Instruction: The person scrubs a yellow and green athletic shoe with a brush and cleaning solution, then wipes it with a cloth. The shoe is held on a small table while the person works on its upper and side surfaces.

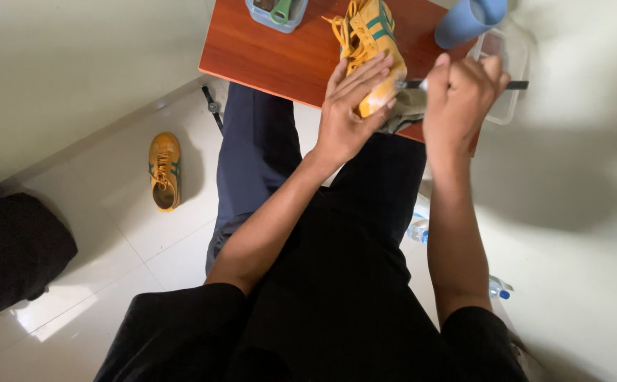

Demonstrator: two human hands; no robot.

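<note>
My black-clad lap fills the near edge of view, and both forearms run forward from it to the reddish-brown wooden desk (pixel 266 49). My left hand (pixel 351 106) lies flat and open, fingers spread over the heel end of the yellow lace-up sneaker with green stripes (pixel 371 39), pinning it at the desk's near edge. The sneaker's long axis runs away from me, toe and laces far, heel near. My right hand (pixel 460 95) is curled tight around a slim dark-handled tool (pixel 514 85), lying crosswise, its tip meeting the heel from the right. The right hand sits just beside the heel, the left on top
</note>
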